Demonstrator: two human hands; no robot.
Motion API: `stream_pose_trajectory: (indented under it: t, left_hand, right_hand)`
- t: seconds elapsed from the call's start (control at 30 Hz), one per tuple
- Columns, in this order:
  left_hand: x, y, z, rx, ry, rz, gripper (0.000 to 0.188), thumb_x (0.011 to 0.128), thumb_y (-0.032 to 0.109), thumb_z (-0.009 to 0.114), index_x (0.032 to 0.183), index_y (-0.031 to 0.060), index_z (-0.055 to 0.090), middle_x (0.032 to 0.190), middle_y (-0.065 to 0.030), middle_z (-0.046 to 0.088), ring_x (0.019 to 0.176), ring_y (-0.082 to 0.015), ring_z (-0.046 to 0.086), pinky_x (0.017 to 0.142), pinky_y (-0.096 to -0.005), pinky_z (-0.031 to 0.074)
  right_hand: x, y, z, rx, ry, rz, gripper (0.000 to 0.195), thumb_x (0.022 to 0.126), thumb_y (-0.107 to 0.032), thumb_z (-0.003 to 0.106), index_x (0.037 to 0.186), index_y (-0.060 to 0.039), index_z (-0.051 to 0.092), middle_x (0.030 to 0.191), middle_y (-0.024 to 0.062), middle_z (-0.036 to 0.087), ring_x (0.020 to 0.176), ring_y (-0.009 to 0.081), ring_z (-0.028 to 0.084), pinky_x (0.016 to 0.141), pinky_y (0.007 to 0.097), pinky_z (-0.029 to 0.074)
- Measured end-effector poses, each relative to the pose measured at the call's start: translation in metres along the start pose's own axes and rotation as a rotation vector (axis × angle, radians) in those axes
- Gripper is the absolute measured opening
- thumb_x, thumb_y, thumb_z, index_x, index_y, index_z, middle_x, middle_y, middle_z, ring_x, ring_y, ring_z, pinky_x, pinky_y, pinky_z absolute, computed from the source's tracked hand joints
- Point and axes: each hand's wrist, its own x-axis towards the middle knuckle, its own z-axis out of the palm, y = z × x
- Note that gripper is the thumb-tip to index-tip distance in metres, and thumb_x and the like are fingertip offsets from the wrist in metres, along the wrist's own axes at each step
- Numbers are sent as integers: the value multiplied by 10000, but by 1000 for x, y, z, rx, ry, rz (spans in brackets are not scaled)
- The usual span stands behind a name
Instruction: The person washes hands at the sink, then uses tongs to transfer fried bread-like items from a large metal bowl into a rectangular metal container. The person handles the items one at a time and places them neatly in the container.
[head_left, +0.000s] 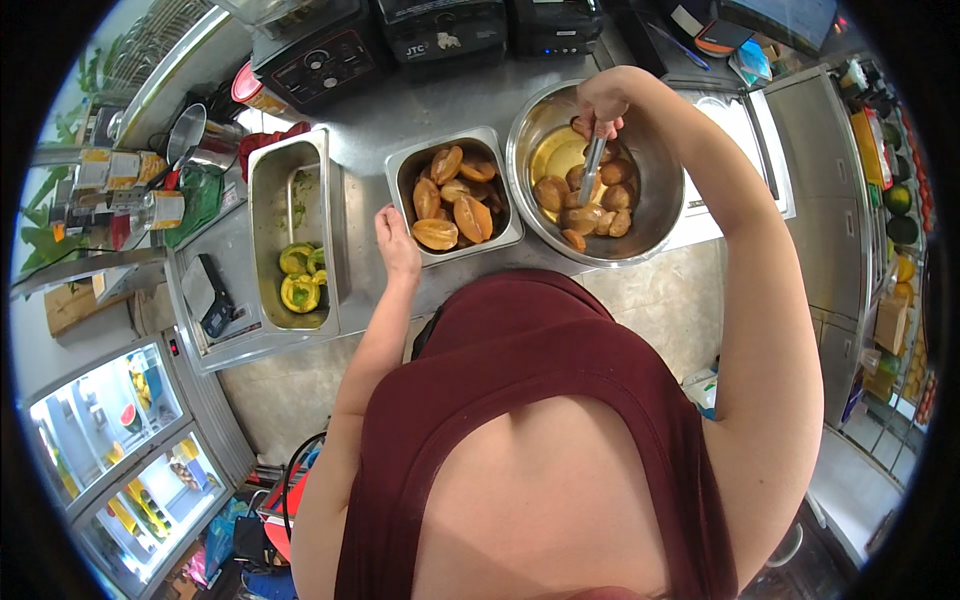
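My right hand holds steel tongs, which reach down into a large round steel bowl. Several brown, rounded fruits sit in the bowl in a yellowish liquid. The tongs' tips are among the fruits; whether they pinch one cannot be told. Beside the bowl, on the left, is a square steel pan full of brown-orange fruit pieces. My left hand rests against this pan's left side, near its front corner, fingers extended and holding nothing visible.
A deep steel pan at the left contains yellow-green hollowed fruit halves, seemingly avocado. Left of it lies a small scale. Blender bases line the counter's back. A lit glass-door fridge stands at lower left, stocked shelves at right.
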Motion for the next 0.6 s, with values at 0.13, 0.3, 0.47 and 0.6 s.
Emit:
stream_pose_trajectory:
  t: [0.13, 0.3, 0.47, 0.6]
  left_hand:
    - [0, -1, -5, 13, -26, -24, 375, 945, 312, 368, 1137, -4, 429, 1051, -64, 486, 977, -140, 439, 877, -259, 338]
    - [1, -6, -4, 29, -1, 36, 356, 952, 303, 348, 1080, -11, 456, 990, -96, 517, 931, -173, 463, 846, -287, 362]
    - [-2, 5, -1, 122, -2, 60, 367, 952, 309, 346, 1083, -15, 459, 1004, -119, 525, 936, -196, 478, 846, -301, 371]
    - [0, -2, -3, 76, 4, 41, 373, 951, 315, 347, 1081, -16, 459, 1000, -119, 525, 931, -195, 478, 842, -300, 372]
  right_hand:
    - [-47, 8, 7, 129, 212, -88, 278, 736, -79, 623, 1013, -64, 639, 757, 65, 654, 667, 133, 611, 589, 261, 480]
    - [-81, 44, 42, 474, 455, -312, 287, 699, 3, 568, 977, 5, 641, 705, 71, 640, 660, 115, 610, 580, 238, 489]
    - [-89, 63, 75, 659, 462, -235, 272, 742, 1, 558, 998, -30, 645, 747, 56, 646, 674, 102, 614, 606, 223, 489]
    - [-104, 25, 66, 669, 676, -367, 293, 672, 28, 591, 946, -39, 669, 826, 83, 663, 744, 131, 616, 665, 229, 470]
